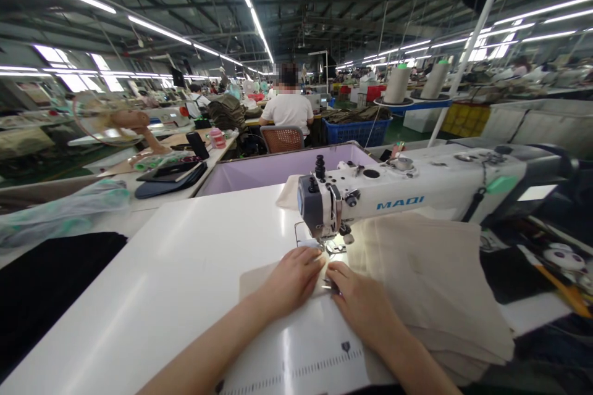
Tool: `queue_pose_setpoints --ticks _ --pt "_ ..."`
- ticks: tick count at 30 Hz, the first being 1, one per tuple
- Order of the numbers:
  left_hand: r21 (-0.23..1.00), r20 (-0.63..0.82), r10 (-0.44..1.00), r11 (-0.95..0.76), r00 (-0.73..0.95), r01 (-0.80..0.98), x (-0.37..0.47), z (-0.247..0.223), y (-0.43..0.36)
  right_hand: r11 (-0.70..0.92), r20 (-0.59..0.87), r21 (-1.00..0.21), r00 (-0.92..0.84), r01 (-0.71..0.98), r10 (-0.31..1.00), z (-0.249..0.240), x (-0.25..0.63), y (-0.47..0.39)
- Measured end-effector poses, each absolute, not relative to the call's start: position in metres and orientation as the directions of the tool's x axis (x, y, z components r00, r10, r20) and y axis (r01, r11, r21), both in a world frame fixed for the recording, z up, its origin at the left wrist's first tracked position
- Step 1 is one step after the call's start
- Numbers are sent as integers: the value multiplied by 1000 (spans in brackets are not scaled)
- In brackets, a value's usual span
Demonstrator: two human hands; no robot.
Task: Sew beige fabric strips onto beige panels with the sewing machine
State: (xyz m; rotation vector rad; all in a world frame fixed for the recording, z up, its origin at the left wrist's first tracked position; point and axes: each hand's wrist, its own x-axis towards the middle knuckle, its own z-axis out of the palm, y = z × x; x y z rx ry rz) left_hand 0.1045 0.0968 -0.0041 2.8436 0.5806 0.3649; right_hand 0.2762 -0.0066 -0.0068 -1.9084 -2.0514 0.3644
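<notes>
Beige fabric (254, 280) under L hand (296, 276), R hand (360, 295), curled, hold unclear; sewing mach. (361, 197) ahead, cloth (419, 265) R.

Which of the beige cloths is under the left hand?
The small piece, showing to the left of the left hand; the larger pile spreads right of the right hand.

My left hand (296, 274) and right hand (359, 293) were positioned on a small beige fabric piece (252, 282), directly before the presser foot (336, 249) of the sewing machine (398, 191). A metal tool (328, 286), partly hidden, showed at my right fingers. Larger beige panels (426, 265) lay to the right on the white table (185, 284). Beyond, a seated person (288, 112) faced away.
</notes>
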Motion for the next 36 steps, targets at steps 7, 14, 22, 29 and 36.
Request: queue_pose_setpoints --ticks 7,14,22,29,36 --pt "259 197 412 -897 890 358 105 -6 96 70 31 -416 -63 907 998 -7 279 -6" --pt "228 201 410 -903 890 364 104 -7 101 98 64 -425 -78 900 995 -11 280 -3" --pt "233 144 384 -909 912 346 101 2 70 108 16 -424 -111 899 994 -6 281 -16" --pt "249 176 346 -921 921 299 98 1 67 101 -1 -409 -111 907 994 -8 281 -15" --pt "238 181 354 -921 917 309 108 1 99 108 46 -409 -98 906 994 1 287 12"
